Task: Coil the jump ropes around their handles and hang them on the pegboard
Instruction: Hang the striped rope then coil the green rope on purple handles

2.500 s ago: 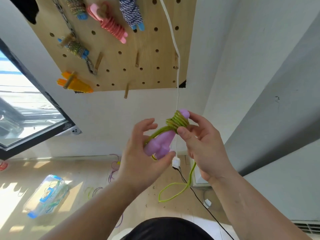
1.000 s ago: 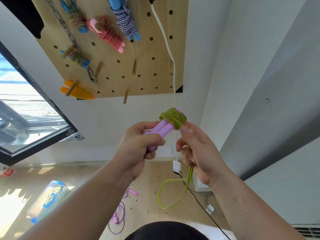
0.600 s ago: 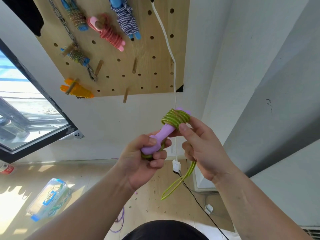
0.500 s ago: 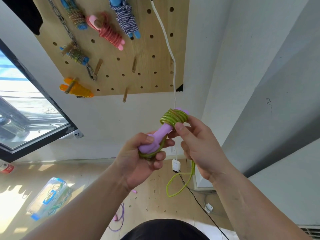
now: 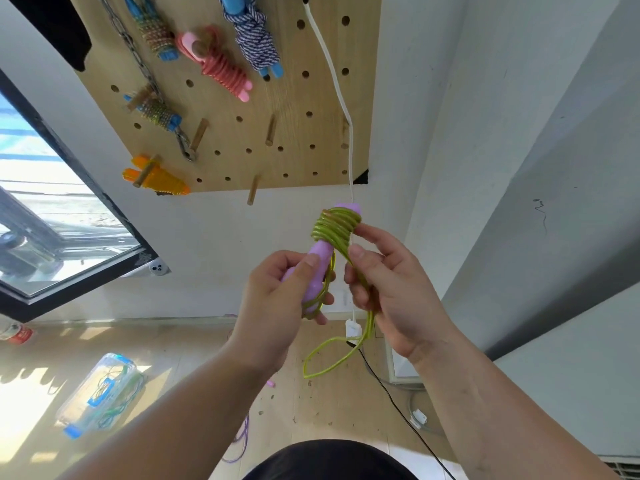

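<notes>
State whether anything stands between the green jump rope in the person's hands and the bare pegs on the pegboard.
Nothing visible blocks the way from the green jump rope up to the bare pegs on the pegboard. A white cable hangs down the board's right side, close by the coil, to the right of those pegs.

The left arm (image 5: 156, 410) and the right arm (image 5: 502, 410) are bare from the wrists down to the edge of the picture. The left grip (image 5: 273, 306) and the right grip (image 5: 398, 299) are bare hands. The thumbnails (image 5: 312, 261) are cut short and look plain. Low in the middle is a bit of black clothing (image 5: 332, 459) with a round top edge.
</notes>
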